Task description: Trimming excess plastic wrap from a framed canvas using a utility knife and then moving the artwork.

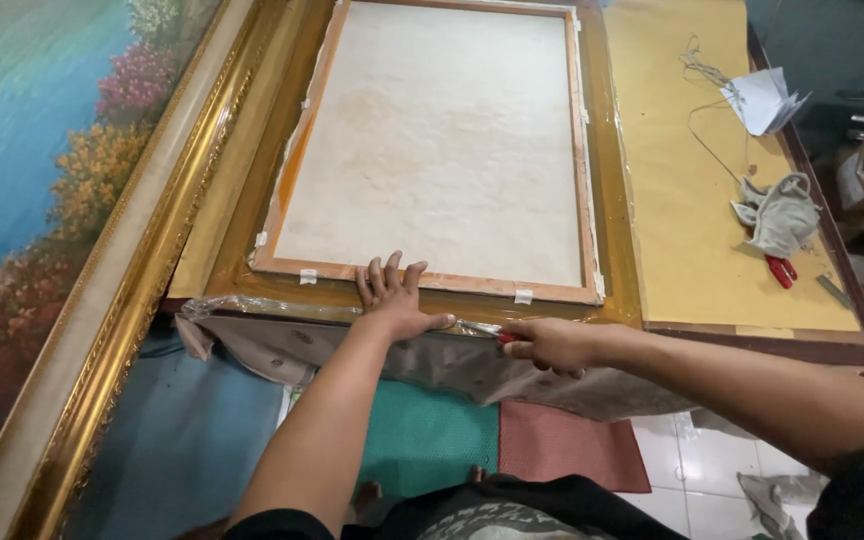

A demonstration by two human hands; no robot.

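A gold picture frame (242,285) lies face down on the table, with the pale back of a canvas (432,140) taped inside it. My left hand (394,300) rests flat on the frame's near rail, fingers spread over the canvas edge. My right hand (549,345) is closed on a small red-handled tool (503,338) at the frame's near edge, where clear plastic wrap (282,312) hangs over the table side.
A large framed landscape painting (42,200) with an ornate gold frame leans at the left. On the brown table top (672,200) at the right lie a grey cloth (780,215), red-handled pliers (781,270), folded paper (762,100) and a wire. Green and red mats cover the floor below.
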